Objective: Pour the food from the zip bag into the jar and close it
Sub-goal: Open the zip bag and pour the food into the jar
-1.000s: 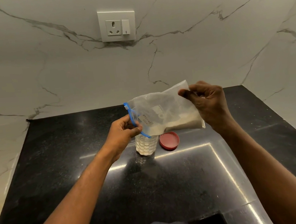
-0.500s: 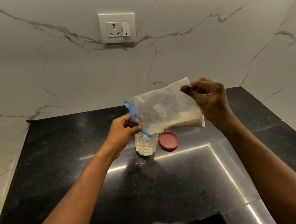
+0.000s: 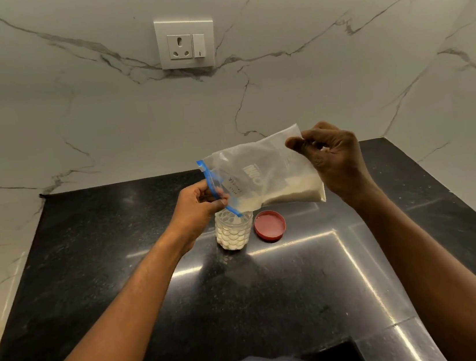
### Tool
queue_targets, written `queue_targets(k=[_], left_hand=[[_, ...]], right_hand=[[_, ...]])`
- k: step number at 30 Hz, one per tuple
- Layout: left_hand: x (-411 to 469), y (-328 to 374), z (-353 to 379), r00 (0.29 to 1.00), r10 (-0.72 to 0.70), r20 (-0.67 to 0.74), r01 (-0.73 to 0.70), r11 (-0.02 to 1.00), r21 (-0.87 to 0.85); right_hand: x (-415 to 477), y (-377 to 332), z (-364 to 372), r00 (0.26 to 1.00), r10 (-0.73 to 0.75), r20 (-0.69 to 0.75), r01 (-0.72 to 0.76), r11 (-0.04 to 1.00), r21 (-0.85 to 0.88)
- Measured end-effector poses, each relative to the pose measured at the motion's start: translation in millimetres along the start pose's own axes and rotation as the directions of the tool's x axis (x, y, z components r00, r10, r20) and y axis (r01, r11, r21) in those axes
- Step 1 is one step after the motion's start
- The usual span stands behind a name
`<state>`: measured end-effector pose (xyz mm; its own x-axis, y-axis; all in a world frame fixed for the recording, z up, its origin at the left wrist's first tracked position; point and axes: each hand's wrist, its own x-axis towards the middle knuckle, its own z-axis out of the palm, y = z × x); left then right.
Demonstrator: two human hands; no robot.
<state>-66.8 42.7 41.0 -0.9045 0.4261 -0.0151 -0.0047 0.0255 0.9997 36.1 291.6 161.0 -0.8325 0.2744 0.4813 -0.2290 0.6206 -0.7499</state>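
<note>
Our left hand (image 3: 196,205) and right hand (image 3: 332,157) pinch the limp, probably light bag (image 3: 263,177) at opposite ends over the jar (image 3: 234,232).

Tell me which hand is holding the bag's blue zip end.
The left hand pinches the blue zip over the jar; the right hand lifts the zip bag by its closed bottom corner.

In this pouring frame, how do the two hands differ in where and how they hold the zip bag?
The left hand pinches the blue zip edge of the zip bag low, just over the jar; the right hand pinches the opposite corner, higher. The left hand steadies the mouth, while the right hand lifts the closed end, tilting the bag. Both grip it off the counter.
</note>
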Motion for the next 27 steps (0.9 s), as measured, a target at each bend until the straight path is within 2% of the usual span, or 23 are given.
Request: queue_targets(k=[16, 27], left_hand=[[1.4, 0.2, -2.2, 1.000, 0.010, -0.020, -0.010, 1.000, -0.006], [4.1, 0.1, -3.6, 0.999, 0.033, -0.031, -0.033, 0.999, 0.003]], right_hand=[[2.2, 3.0, -0.9, 1.000, 0.012, 0.010, -0.012, 1.000, 0.024], [9.1, -3.6, -3.9, 0.992, -0.007, 0.122, 0.006, 1.000, 0.008]])
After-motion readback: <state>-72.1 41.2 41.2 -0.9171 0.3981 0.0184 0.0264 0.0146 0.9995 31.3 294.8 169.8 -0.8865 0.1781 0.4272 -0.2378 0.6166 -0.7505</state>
